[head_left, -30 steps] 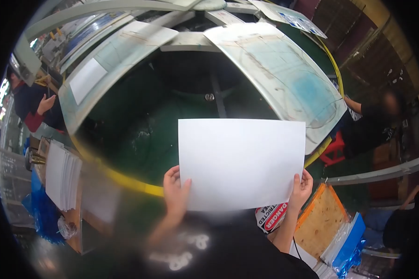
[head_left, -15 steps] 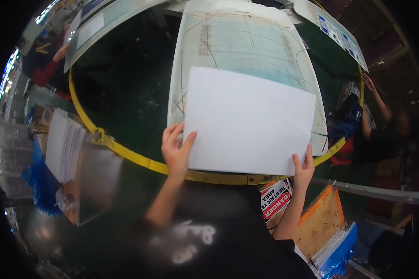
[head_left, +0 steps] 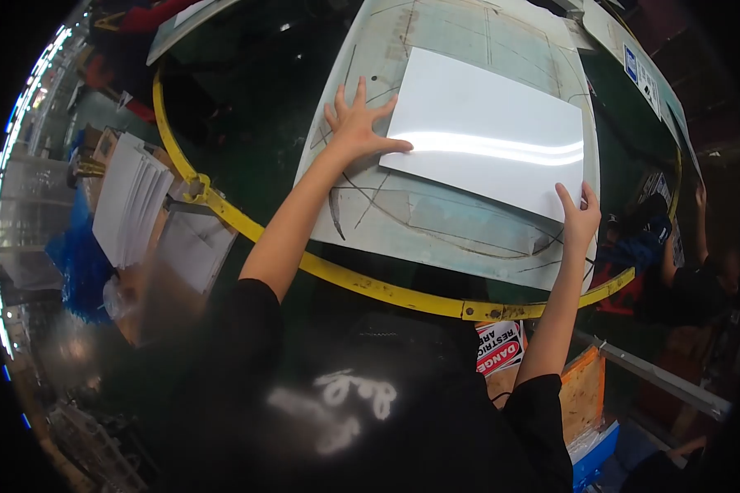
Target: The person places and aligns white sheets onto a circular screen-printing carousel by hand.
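Grip differs by side: the left hand splays wide, thumb on the white sheet; the right hand lightly pinches its near corner. Both probably steady it against the surface.

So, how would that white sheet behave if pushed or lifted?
The white sheet looks fairly stiff, its edges nearly straight between left hand and right hand. Being thin, it's probably light. Its glossy reflection hints at a smooth face that might slide easily.

Sheet lies on board. Rail runs along board's near side. Stack lies left, sign right, both outside rail.
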`<state>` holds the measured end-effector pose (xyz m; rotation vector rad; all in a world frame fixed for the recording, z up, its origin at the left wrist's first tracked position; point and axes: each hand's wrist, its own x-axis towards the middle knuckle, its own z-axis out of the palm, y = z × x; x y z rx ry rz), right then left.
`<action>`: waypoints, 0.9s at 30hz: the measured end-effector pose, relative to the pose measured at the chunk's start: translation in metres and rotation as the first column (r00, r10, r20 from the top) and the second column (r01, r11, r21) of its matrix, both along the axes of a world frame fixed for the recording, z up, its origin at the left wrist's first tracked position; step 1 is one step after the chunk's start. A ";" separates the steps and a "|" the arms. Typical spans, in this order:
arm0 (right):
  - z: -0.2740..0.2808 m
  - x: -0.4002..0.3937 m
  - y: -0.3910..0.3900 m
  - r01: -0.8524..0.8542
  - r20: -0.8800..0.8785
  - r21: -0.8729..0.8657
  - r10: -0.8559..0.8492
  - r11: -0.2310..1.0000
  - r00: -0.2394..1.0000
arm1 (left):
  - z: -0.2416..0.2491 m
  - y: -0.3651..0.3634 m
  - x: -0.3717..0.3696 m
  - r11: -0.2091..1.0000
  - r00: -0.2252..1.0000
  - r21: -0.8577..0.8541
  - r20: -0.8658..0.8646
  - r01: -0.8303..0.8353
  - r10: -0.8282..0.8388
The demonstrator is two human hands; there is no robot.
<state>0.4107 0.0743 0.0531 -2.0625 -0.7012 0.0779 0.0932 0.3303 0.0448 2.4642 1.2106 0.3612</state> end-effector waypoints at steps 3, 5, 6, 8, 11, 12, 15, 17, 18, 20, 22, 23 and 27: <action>-0.007 -0.001 0.011 -0.002 0.066 -0.053 0.006 0.999 0.998 | -0.004 0.010 -0.002 1.000 0.999 0.018 -0.049 -0.021 0.022; -0.011 -0.002 0.013 -0.002 0.092 -0.068 0.009 0.998 0.996 | -0.002 0.011 -0.004 0.999 0.997 0.021 -0.074 -0.024 0.026; -0.012 -0.002 0.014 -0.002 0.107 -0.068 0.009 0.998 0.994 | -0.001 0.010 -0.005 0.999 0.996 0.027 -0.083 -0.022 0.024; -0.014 0.000 0.013 -0.002 0.137 -0.066 0.011 0.998 0.991 | -0.001 0.007 -0.006 0.999 0.995 0.039 -0.101 -0.017 0.021; -0.016 0.002 0.013 -0.011 0.134 -0.104 0.025 0.994 0.991 | -0.004 0.006 -0.006 0.997 0.990 0.068 -0.136 -0.039 0.048; -0.017 0.002 0.013 -0.014 0.138 -0.109 0.029 0.994 0.990 | -0.005 0.006 -0.006 0.997 0.990 0.070 -0.135 -0.033 0.042; -0.021 0.001 0.012 -0.020 0.145 -0.116 0.037 0.993 0.989 | -0.002 0.008 -0.008 0.997 0.989 0.071 -0.142 -0.020 0.030; -0.025 0.001 0.013 -0.018 0.140 -0.115 0.034 0.993 0.989 | 0.000 0.008 -0.007 0.998 0.987 0.064 -0.161 -0.016 0.027; -0.025 0.002 0.012 -0.016 0.150 -0.125 0.035 0.992 0.988 | -0.003 0.008 -0.008 0.997 0.990 0.077 -0.136 -0.011 0.021; -0.024 -0.001 0.013 -0.007 0.168 -0.140 0.031 0.990 0.985 | -0.010 0.008 -0.009 0.994 0.996 0.106 -0.089 0.004 0.006; -0.023 -0.002 0.014 -0.011 0.175 -0.144 0.036 0.989 0.984 | -0.014 0.008 -0.008 0.991 0.997 0.131 -0.082 0.001 0.009; -0.023 -0.002 0.015 -0.013 0.179 -0.146 0.039 0.989 0.983 | -0.015 0.007 -0.009 0.990 0.997 0.144 -0.078 -0.001 0.013; -0.025 -0.001 0.017 -0.021 0.187 -0.157 0.051 0.987 0.981 | -0.013 0.001 -0.009 0.989 0.996 0.141 -0.076 -0.040 0.052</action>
